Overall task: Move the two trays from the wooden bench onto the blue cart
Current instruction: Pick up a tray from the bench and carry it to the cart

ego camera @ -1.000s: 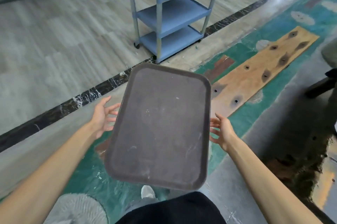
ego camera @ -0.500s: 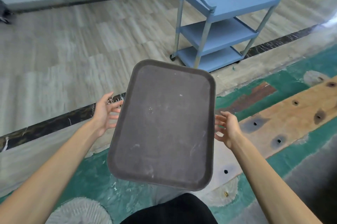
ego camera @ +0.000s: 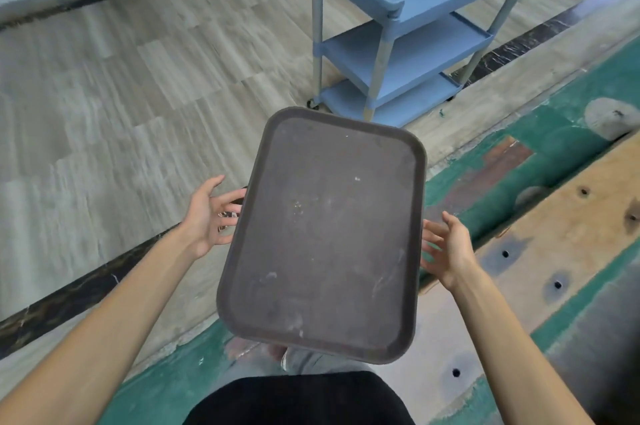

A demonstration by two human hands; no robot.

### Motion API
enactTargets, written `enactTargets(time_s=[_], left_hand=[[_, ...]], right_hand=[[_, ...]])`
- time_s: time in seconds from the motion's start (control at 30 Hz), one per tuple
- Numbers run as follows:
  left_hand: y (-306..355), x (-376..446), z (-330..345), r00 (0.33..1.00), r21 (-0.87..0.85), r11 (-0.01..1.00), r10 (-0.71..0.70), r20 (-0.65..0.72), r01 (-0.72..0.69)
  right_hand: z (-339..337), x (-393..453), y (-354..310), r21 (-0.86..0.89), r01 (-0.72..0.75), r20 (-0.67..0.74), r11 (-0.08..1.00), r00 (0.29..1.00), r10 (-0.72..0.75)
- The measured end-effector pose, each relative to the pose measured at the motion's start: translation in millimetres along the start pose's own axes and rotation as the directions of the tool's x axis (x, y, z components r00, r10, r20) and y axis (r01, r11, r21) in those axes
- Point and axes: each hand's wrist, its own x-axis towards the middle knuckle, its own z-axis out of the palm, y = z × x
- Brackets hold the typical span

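A dark brown rectangular tray (ego camera: pixel 325 234) is held flat in front of me, its long side pointing away. My left hand (ego camera: pixel 209 215) grips its left edge, fingers curled under the rim. My right hand (ego camera: pixel 446 248) holds the right edge the same way. The blue cart (ego camera: pixel 408 19), with three shelves and grey posts, stands on the pale floor just beyond the tray's far end. Its top shelf is bare where I can see it. No second tray is in view.
A wooden bench plank (ego camera: pixel 568 244) with dark holes runs along the right, over a green painted floor strip (ego camera: pixel 519 161). A dark marble band (ego camera: pixel 69 300) crosses the floor on the left. Pale wood-look flooring (ego camera: pixel 138 95) spreads toward the wall.
The cart has come closer and now fills the upper right; the view has swung right along the bench. Both hands keep the same hold on the tray.
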Motion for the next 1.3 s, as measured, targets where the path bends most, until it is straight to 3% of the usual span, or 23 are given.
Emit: enactTargets(time_s=[0.57, 1.0, 1.3], left_hand=[[141, 156, 208, 0.951, 0.295, 0.955, -0.128, 0.282, 0.041], [262, 308, 387, 0.921, 0.276, 0.961, -0.127, 0.368, 0.022], [369, 349, 433, 0.914, 0.204, 0.978, -0.041, 0.404, -0.047]], right_hand=[[-88, 56, -121, 0.342, 0.046, -0.228, 0.938, 0.973, 0.036], [-125, 185, -325, 0.256, 0.129, -0.356, 0.958, 0.934, -0.031], [-104, 244, -457, 0.196, 0.186, -0.331, 0.963, 0.937, -0.114]])
